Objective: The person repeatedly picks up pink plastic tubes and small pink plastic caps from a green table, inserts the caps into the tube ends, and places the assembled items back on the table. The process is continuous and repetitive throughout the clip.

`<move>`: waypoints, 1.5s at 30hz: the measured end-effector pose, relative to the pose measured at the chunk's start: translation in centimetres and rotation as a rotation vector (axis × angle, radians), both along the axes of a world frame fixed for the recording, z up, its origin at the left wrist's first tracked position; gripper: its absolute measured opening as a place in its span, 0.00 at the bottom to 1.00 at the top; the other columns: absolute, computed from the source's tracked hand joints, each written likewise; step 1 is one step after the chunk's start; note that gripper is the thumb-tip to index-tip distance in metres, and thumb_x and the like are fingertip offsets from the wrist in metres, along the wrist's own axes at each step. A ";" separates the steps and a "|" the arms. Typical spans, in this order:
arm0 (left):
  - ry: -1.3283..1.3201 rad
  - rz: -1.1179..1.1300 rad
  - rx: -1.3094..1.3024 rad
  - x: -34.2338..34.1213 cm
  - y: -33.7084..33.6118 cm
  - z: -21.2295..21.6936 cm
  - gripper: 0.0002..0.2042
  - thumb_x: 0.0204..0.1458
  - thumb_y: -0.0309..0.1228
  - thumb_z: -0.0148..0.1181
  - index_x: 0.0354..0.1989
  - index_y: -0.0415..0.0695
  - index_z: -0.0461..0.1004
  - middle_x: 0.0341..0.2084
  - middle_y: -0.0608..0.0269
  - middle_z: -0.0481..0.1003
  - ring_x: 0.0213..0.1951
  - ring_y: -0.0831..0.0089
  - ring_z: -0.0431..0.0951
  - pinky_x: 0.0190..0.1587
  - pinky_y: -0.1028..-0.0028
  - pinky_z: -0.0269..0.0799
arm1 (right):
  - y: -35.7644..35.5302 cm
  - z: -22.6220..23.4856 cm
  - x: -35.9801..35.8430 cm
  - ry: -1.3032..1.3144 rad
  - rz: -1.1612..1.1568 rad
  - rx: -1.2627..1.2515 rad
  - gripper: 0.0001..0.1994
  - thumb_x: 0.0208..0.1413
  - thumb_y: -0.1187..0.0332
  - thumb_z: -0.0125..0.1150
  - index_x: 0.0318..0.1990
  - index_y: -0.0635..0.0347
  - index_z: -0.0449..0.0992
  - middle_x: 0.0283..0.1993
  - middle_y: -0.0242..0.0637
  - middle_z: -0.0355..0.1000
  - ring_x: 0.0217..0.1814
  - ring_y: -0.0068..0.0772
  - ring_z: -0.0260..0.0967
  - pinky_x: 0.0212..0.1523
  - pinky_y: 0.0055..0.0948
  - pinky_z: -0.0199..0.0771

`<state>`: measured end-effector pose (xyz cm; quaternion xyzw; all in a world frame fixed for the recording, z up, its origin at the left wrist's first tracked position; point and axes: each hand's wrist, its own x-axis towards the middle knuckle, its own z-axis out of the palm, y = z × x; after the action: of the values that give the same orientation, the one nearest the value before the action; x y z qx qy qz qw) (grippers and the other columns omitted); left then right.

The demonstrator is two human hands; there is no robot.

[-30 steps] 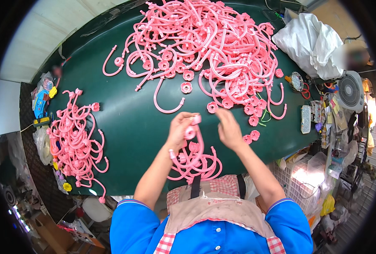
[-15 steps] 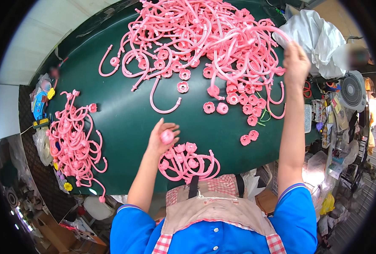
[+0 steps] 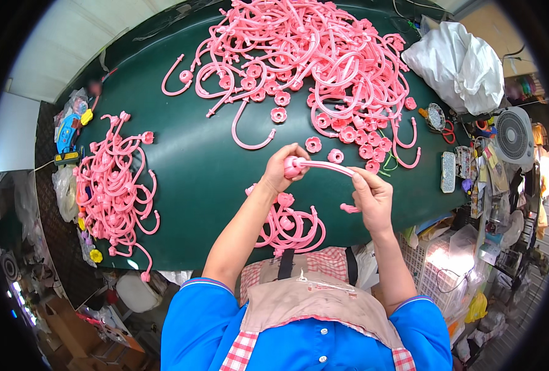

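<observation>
My left hand [image 3: 279, 170] is closed round a pink flower-shaped cap [image 3: 291, 167] over the middle of the green table. In my right hand [image 3: 373, 199] a curved pink plastic tube [image 3: 327, 165] is pinched partway along. One tube end meets the cap at my left fingers; whether it is seated inside cannot be made out. The other end [image 3: 350, 208] curls out below my right hand. Between my forearms and the apron lies a small bunch of pink tubes with caps on them [image 3: 293, 229]. Loose flower caps [image 3: 347, 135] lie beyond my hands.
A large heap of curved pink tubes [image 3: 311, 49] covers the far table [image 3: 194, 179]. Another pile of capped tubes [image 3: 116, 191] lies at the left edge. At the right stand a white plastic bag [image 3: 457, 65], red-handled scissors [image 3: 449, 132] and a grey fan [image 3: 513, 136].
My right hand has come back from the far heap toward me with a tube. My left hand has moved right and forward with its cap, and the tube end now meets it.
</observation>
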<state>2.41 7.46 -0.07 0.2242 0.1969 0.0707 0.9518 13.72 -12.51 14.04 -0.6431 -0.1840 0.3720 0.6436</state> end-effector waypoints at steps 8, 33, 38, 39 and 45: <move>0.062 -0.299 0.436 -4.9 3.2 -1.3 0.21 0.65 0.42 0.56 0.30 0.34 0.79 0.20 0.60 0.77 0.15 0.80 0.67 0.17 0.77 0.59 | -0.6 -4.1 -1.3 0.114 0.414 -0.211 0.17 0.71 0.61 0.57 0.55 0.66 0.80 0.35 0.26 0.73 0.35 0.14 0.66 0.34 0.20 0.68; 0.473 0.091 -0.177 3.5 -1.0 -5.3 0.20 0.69 0.53 0.47 0.48 0.48 0.72 0.32 0.60 0.78 0.18 0.75 0.69 0.18 0.77 0.60 | 5.5 -4.3 9.0 -0.915 0.149 -0.363 0.17 0.68 0.64 0.58 0.61 0.57 0.76 0.30 0.40 0.77 0.29 0.27 0.75 0.31 0.29 0.72; 0.297 0.178 -0.168 1.8 -1.2 -3.3 0.19 0.70 0.49 0.48 0.46 0.44 0.73 0.29 0.61 0.75 0.15 0.79 0.61 0.16 0.78 0.51 | 3.7 -2.8 2.6 -1.033 0.389 -0.447 0.12 0.61 0.59 0.64 0.48 0.50 0.84 0.33 0.40 0.81 0.32 0.44 0.81 0.30 0.42 0.78; 0.276 0.183 -0.091 1.6 -1.7 -2.3 0.18 0.70 0.48 0.48 0.45 0.44 0.73 0.29 0.61 0.75 0.14 0.80 0.60 0.16 0.78 0.50 | 3.7 -3.5 1.9 -1.042 0.411 -0.443 0.11 0.61 0.60 0.63 0.47 0.48 0.84 0.32 0.39 0.81 0.32 0.45 0.81 0.30 0.42 0.78; 0.173 0.022 0.320 -3.4 0.0 -2.1 0.15 0.67 0.42 0.53 0.41 0.42 0.78 0.30 0.60 0.78 0.20 0.79 0.69 0.20 0.80 0.60 | 2.1 -6.6 -6.0 -0.882 0.432 -0.380 0.18 0.64 0.59 0.57 0.59 0.49 0.76 0.26 0.46 0.78 0.26 0.54 0.78 0.31 0.50 0.80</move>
<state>-1.02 7.49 -2.20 0.3761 0.2670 0.0921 0.8825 7.70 -10.40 7.47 -0.7914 -0.4949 0.2172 0.2857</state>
